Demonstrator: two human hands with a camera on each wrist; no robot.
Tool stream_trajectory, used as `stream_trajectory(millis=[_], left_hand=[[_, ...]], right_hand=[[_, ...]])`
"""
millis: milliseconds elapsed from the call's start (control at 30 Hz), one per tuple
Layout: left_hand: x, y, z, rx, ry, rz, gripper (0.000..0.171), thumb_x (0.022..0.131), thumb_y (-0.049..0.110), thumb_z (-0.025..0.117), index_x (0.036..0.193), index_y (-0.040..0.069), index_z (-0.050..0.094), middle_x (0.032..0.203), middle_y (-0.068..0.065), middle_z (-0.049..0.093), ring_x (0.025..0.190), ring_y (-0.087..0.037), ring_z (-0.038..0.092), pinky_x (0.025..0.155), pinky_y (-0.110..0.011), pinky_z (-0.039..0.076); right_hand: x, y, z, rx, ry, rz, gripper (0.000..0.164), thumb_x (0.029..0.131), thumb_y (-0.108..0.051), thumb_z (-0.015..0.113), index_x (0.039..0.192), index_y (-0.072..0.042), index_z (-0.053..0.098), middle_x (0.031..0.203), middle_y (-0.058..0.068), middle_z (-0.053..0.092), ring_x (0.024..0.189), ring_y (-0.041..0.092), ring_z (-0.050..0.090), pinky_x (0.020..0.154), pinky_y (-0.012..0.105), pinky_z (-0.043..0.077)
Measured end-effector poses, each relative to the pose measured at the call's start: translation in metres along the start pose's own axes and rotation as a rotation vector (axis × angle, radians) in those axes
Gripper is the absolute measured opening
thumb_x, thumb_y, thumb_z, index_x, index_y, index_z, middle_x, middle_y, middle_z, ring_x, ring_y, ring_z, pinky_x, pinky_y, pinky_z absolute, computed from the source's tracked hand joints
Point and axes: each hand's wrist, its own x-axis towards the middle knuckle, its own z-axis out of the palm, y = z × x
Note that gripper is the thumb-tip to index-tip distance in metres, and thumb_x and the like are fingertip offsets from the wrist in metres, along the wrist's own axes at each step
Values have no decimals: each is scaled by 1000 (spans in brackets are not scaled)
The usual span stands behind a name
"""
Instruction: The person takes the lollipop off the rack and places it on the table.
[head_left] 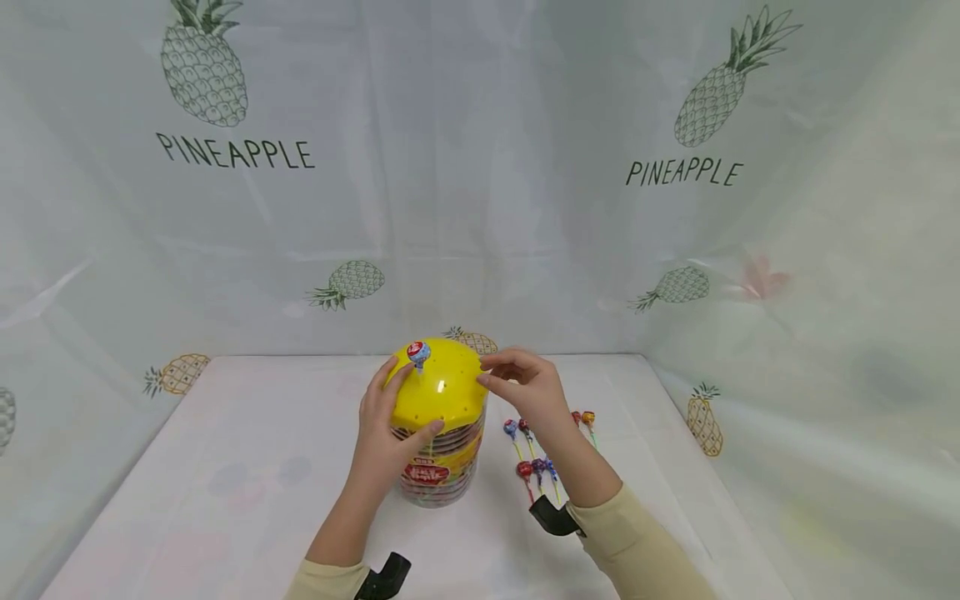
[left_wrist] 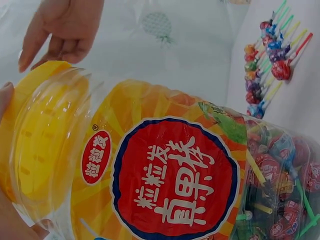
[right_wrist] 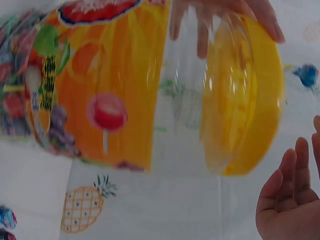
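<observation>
A clear plastic candy jar (head_left: 427,477) with an orange and red label stands upright on the table, wrapped lollipops inside it. Its yellow domed lid (head_left: 450,387) has small holes, and one blue-and-red lollipop (head_left: 417,354) stands in the lid's top. My left hand (head_left: 381,433) grips the jar at the lid and neck from the left, thumb in front. Beside the lid's right edge is my right hand (head_left: 531,387), its fingers loosely bent; nothing shows between them. In the right wrist view, the right hand (right_wrist: 292,200) is apart from the lid.
Several loose lollipops (head_left: 524,470) lie in rows on the white table (head_left: 262,433) to the right of the jar, partly hidden under the right forearm. Behind the table hangs a pale curtain (head_left: 465,167) printed with pineapples.
</observation>
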Motion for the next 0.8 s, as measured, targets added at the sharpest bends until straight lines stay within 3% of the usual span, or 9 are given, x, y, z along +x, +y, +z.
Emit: stream_trajectory(millis=[300,633,800], left_hand=[[-2,2,-1,-2,6,-1,78,82,36,78,148,23,39,159,3,15,140,-35,18,100,-67,35],[-4,-1,2,-6,14,-6,80,82,39,77,149,24,38,160,5,14,142,-35,17,102,-70,30],[-2,0,0,-2,16,4,80,82,38,77,150,25,37,160,5,14,142,-35,16,101,-70,31]], right_hand=[[10,-7,33,18,-42,-89,16,85,-6,76,100,-4,74,97,7,65,86,23,57,79,27,54],[19,-18,52,24,-44,-68,17,85,-10,77,100,-6,75,96,7,66,86,22,55,75,26,50],[20,-36,57,6,-62,-74,18,85,-5,75,102,-1,73,96,11,66,85,19,54,76,26,48]])
